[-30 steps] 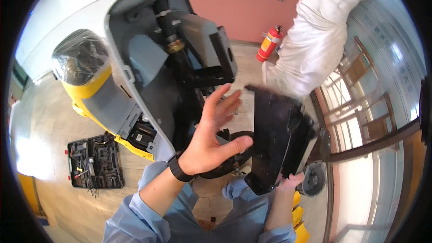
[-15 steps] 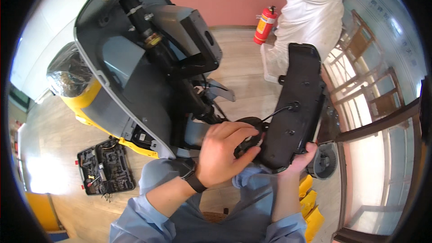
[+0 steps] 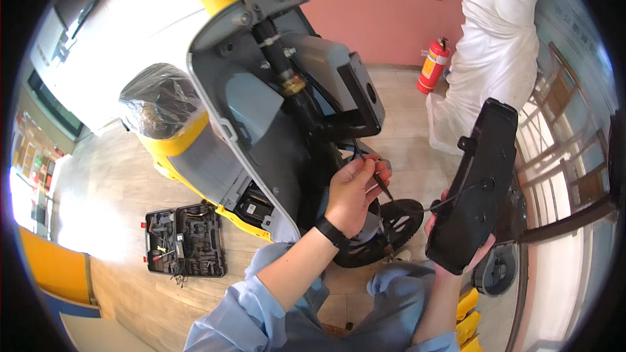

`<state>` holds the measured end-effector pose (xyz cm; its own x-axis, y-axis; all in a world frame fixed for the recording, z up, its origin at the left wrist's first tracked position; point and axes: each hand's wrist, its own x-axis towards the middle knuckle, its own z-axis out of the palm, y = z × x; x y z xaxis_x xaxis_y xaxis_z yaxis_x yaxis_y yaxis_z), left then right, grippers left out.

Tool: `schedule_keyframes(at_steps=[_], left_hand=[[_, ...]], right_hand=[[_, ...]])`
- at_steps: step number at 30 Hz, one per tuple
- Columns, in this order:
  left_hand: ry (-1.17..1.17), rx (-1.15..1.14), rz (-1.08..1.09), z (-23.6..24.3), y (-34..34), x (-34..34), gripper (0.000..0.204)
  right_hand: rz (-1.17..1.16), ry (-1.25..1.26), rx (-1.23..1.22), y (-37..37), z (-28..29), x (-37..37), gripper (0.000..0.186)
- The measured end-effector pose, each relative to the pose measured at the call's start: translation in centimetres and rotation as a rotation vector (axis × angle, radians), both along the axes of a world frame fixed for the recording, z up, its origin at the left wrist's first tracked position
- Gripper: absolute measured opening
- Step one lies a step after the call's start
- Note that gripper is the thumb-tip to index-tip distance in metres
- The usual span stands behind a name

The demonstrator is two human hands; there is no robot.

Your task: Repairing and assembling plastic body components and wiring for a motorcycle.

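My right hand [image 3: 481, 255] grips a long black plastic housing [image 3: 479, 186] from beneath, its fingers curled round the lower end and near side. A thin black cable [image 3: 417, 210] runs from the housing's back to the left. My left hand [image 3: 352, 195], wearing a black wristband, pinches a black cable between thumb and fingers, just below the dark steering column [image 3: 303, 104] of a yellow and grey scooter-like vehicle. Its grey front shell [image 3: 215, 91] stands with the inside exposed. Below my left hand is a black-tyred wheel [image 3: 407, 221].
An open black tool case [image 3: 184, 241] lies on the floor to the left. A grey bucket [image 3: 497, 270] and yellow pieces [image 3: 467, 319] are at the lower right. Farther off stand a red fire extinguisher [image 3: 433, 66] and a white-draped object [image 3: 499, 45]. A plastic-wrapped seat [image 3: 160, 101] is behind the shell.
My left hand has left the housing's edge and now holds the cable under the column. The housing has moved away from the vehicle, uncovering the wheel. The whole view has shifted.
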<state>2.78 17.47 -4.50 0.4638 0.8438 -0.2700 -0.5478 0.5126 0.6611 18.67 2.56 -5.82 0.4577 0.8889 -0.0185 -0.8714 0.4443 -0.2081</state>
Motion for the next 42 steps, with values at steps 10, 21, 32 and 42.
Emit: schedule_keyframes(at_steps=[10,21,32,42], left_hand=[[0.109,0.186,0.211,0.4,1.8,0.0,0.024],[0.125,0.202,0.232,0.1,2.1,0.0,0.023],[0.087,0.122,0.174,-0.3,1.1,1.8,0.018],[0.249,0.288,0.117,-0.6,0.9,0.5,0.023]], right_hand=[[0.005,-0.086,-0.186,0.2,0.0,-1.2,0.092],[0.031,-0.193,-0.191,1.0,-0.1,-1.0,0.091],[0.045,-0.324,-0.089,0.6,-1.4,-0.1,0.083],[0.003,-0.180,-0.081,1.9,-0.3,-1.1,0.078]])
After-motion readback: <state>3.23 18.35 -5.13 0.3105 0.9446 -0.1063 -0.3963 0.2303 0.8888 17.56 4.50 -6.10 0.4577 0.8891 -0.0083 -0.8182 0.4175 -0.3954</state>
